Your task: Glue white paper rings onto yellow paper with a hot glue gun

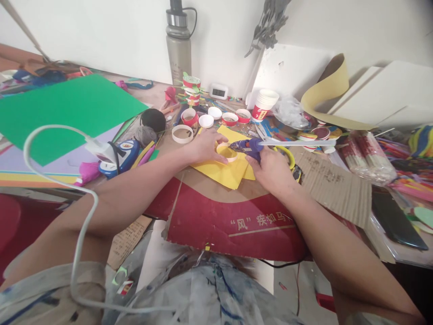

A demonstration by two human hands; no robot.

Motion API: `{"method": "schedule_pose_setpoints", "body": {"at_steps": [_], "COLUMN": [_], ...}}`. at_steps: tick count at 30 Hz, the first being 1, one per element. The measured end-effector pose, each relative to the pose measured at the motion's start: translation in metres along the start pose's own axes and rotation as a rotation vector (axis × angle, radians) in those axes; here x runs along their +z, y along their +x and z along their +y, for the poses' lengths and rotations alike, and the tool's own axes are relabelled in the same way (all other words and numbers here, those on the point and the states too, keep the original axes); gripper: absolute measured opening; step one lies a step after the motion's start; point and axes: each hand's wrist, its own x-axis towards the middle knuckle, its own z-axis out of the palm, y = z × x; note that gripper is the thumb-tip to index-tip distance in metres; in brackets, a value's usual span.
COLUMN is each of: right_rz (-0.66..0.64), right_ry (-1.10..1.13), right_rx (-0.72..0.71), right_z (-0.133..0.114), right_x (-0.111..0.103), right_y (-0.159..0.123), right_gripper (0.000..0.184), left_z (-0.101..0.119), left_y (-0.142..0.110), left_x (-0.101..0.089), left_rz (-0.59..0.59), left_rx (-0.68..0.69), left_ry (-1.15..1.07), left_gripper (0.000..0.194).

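Observation:
A pale ring (233, 159), like a slice of paper cup, rests on yellow paper (232, 177) in front of me. My left hand (207, 146) holds the ring's left side between curved fingers and thumb. In my right hand (274, 169) is a blue hot glue gun (249, 145), its nozzle pointing left at the ring's edge. A long translucent glue stick (304, 142) sticks out of its back to the right. Beside the right hand lies a yellow scissors handle (290, 155), partly hidden. Behind the left hand stands another pale ring (182, 134).
Red and white cup slices (230, 119) stand behind the paper, near stacked paper cups (264, 106). A grey bottle (179, 54) is at the back. Green paper (74, 113) covers the left; a phone (397, 219) lies right. A white cable (84, 221) crosses my left arm.

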Motion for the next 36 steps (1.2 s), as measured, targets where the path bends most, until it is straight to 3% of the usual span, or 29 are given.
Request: {"method": "schedule_pose_setpoints", "body": {"at_steps": [14,24,31,36], "right_rz": [-0.044,-0.003,0.056,0.031], "right_ry": [0.058,-0.027,0.014,-0.021], "right_rx": [-0.063,0.014,-0.020,-0.005], "right_z": [-0.016,-0.003,0.004,0.003], "right_x": [0.007,0.004,0.002,0.001], "right_y": [0.005,0.002,-0.003,-0.003], "right_gripper": [0.039,0.038,0.042,0.045], "left_z": [-0.002,0.011,0.006,-0.002], "left_y": [0.004,-0.001,-0.002,0.000], "left_x": [0.007,0.010,0.002,0.002], "left_rz": [0.039,0.098,0.055,-0.004], "left_rx": [0.004,-0.069,-0.070,-0.002], "left_ry": [0.024,0.065,0.037,0.024], "left_gripper": [0.069,0.071,0.090,0.072]}}
